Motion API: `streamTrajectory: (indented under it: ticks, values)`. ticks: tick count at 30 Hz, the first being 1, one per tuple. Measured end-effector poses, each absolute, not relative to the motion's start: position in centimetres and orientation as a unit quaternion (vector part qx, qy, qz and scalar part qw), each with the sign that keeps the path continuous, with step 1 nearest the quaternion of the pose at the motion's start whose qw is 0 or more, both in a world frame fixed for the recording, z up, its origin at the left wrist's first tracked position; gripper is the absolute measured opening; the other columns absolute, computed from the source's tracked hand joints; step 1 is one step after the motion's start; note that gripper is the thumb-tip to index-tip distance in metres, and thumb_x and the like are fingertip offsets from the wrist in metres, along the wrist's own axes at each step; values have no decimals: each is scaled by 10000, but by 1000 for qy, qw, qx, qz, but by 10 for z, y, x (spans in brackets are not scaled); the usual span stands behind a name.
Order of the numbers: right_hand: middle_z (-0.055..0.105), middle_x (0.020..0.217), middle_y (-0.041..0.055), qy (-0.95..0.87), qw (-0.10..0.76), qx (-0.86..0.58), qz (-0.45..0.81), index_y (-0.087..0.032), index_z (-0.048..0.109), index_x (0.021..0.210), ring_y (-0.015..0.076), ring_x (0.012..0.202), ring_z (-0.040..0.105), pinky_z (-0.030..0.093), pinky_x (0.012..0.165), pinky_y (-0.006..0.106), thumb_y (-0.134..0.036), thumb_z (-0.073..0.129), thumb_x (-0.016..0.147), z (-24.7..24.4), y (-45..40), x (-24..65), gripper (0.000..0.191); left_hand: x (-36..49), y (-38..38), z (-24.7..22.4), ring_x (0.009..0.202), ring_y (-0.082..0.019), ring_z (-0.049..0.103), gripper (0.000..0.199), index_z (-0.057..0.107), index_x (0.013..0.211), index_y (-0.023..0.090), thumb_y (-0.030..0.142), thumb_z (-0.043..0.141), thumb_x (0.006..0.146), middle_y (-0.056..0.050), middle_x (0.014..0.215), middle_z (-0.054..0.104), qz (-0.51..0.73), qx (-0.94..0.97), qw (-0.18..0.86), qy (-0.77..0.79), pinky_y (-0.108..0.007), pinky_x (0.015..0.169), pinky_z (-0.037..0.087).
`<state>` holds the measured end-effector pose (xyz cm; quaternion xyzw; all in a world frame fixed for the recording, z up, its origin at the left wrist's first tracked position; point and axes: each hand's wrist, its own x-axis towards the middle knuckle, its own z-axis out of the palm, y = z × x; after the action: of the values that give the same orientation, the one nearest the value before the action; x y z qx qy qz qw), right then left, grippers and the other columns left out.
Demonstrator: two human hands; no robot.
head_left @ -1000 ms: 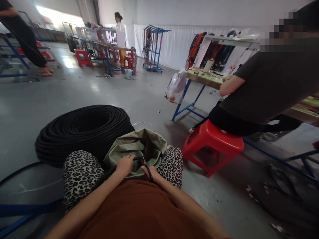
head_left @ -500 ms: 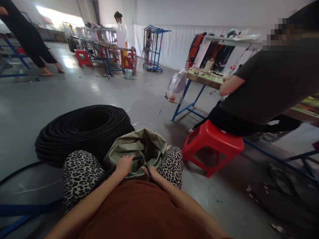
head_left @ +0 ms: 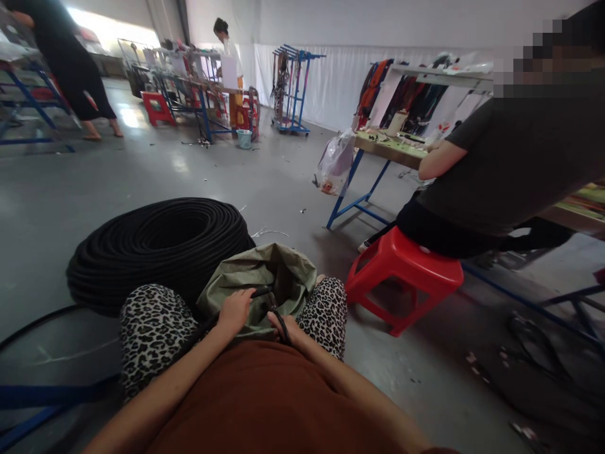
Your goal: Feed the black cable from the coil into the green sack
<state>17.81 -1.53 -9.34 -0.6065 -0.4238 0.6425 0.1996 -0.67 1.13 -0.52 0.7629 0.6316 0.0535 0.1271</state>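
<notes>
Green bag (head_left: 234, 275), rim open wide; left hand (head_left: 236, 311) pinching black cord (head_left: 260, 292), right hand (head_left: 293, 331) gripping dark-handled tool (head_left: 282, 326).

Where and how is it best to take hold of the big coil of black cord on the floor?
The coil of black cord is probably best gripped by its thick ring at picture left, coming from above, reaching into the open centre. It lies flat, hole upward, and the green fabric bag hides part of its near right side.
</notes>
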Motion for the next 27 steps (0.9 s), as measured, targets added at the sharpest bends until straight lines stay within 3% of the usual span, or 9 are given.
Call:
streamTrajectory:
  ticks: [7,17,27]
  values:
    - [513,568,-9,-420,193,-617,637,-152,585,736,116,480,488,442,530,228,-560,533,919,-92,-14,178,450,-2,7,-4,1103,-223,610,409,568,1317,207,191,378,955,-93,1203,681,29,772,128,622,-344,928,444]
    - [504,559,-9,-406,200,-612,648,-145,575,748,112,457,476,410,477,228,-651,568,856,-92,-14,177,518,-2,7,-2,1087,-220,615,412,572,1312,216,170,391,946,-99,1190,677,6,782,111,613,-336,904,451]
    - [511,573,1,-365,204,-622,662,-160,556,705,112,453,485,430,480,231,-545,549,916,-77,-14,173,439,1,6,2,1072,-231,619,431,591,1306,223,145,389,933,-111,1164,686,-9,788,111,605,-349,889,454]
